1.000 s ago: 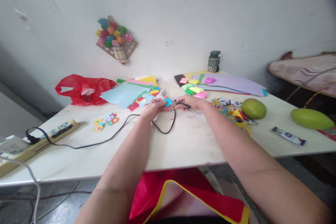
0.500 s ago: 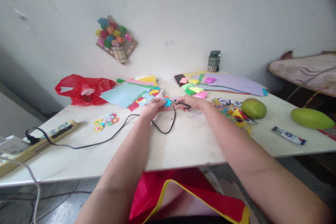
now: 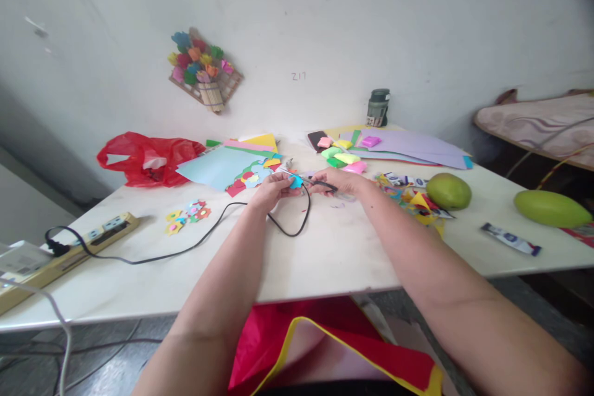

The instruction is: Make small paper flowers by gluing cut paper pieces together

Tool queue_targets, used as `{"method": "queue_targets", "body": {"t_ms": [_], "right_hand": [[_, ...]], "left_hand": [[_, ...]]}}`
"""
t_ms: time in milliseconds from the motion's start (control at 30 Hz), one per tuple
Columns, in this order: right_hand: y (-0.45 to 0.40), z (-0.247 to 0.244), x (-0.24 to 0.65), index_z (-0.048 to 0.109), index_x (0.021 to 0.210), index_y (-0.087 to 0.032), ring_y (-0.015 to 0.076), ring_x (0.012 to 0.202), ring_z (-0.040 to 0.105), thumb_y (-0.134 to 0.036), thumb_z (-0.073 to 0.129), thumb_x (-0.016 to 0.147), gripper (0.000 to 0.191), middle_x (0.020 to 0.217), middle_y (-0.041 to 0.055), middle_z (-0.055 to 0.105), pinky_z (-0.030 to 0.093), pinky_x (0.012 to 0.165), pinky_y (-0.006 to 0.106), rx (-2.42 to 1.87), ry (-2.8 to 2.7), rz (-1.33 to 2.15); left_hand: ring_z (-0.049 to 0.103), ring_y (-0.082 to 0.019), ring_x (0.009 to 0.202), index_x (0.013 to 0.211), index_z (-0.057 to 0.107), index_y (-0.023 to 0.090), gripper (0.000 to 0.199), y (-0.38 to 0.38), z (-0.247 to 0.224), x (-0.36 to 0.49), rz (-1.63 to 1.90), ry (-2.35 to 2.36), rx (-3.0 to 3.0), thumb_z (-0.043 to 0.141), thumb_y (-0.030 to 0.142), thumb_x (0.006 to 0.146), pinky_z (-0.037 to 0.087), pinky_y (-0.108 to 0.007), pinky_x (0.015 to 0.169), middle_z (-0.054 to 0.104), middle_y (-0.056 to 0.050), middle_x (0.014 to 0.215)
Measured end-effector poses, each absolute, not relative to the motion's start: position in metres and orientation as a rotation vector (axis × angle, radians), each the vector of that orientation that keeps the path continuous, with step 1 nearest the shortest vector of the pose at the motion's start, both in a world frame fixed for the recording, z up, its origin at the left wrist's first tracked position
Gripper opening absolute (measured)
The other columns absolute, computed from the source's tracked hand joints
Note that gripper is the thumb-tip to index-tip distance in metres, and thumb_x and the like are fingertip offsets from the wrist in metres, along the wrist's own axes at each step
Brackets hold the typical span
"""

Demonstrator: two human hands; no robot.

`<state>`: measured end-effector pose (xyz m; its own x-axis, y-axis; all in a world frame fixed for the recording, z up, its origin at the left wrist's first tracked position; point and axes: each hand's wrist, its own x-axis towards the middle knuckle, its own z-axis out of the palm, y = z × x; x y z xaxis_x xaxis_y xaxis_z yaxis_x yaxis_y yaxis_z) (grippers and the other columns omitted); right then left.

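At table centre, the left hand [image 3: 273,189] pinches a small blue paper piece [image 3: 296,182]. At its 3 o'clock, the right hand [image 3: 341,182] is closed on black scissors [image 3: 310,180] meeting the paper. A black cord [image 3: 195,241] trails toward 8 o'clock.

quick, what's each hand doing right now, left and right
Left hand: closed, pinching a small blue paper piece.
Right hand: closed on black-handled scissors, blades at the paper.

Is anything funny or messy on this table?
Yes. A black cord from the power strip snakes across the table and loops right under the hands. Paper scraps lie scattered beside a green fruit.
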<state>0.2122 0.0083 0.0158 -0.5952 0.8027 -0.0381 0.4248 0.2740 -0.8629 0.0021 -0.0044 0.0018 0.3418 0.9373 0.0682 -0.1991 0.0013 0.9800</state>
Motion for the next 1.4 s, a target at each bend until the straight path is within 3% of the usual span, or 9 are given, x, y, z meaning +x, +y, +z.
{"method": "queue_targets", "body": {"t_ms": [733, 1133, 1400], "right_hand": [[0.0045, 0.0186, 0.2096, 0.059, 0.072, -0.014, 0.0045, 0.039, 0.040, -0.045, 0.067, 0.067, 0.033, 0.048, -0.0053, 0.046, 0.032, 0.037, 0.018, -1.115, -2.170, 1.215], [0.0068, 0.0180, 0.2129, 0.061, 0.077, -0.013, 0.0040, 0.036, 0.038, -0.040, 0.071, 0.065, 0.031, 0.046, -0.0054, 0.047, 0.030, 0.036, 0.018, -1.207, -2.082, 1.211], [0.0052, 0.0183, 0.2113, 0.060, 0.077, -0.013, 0.0052, 0.040, 0.042, -0.032, 0.068, 0.071, 0.022, 0.048, -0.0041, 0.049, 0.036, 0.037, 0.018, -1.275, -1.905, 1.192]], "left_hand": [[0.065, -0.015, 0.061, 0.070, 0.057, 0.010, 0.019, -0.0068, 0.0029, 0.0041, 1.053, 0.803, 1.215, 0.070, 0.022, 0.068, 0.054, -0.031, 0.068, 0.066, -0.007, 0.070], [0.063, -0.011, 0.059, 0.076, 0.060, 0.011, 0.030, -0.0030, -0.0008, 0.0022, 1.066, 0.805, 1.251, 0.078, 0.025, 0.056, 0.051, -0.026, 0.065, 0.065, -0.003, 0.071], [0.060, -0.010, 0.056, 0.070, 0.057, 0.010, 0.030, -0.0020, -0.0012, 0.0021, 1.077, 0.841, 1.276, 0.078, 0.026, 0.056, 0.049, -0.025, 0.064, 0.062, -0.002, 0.064]]}}
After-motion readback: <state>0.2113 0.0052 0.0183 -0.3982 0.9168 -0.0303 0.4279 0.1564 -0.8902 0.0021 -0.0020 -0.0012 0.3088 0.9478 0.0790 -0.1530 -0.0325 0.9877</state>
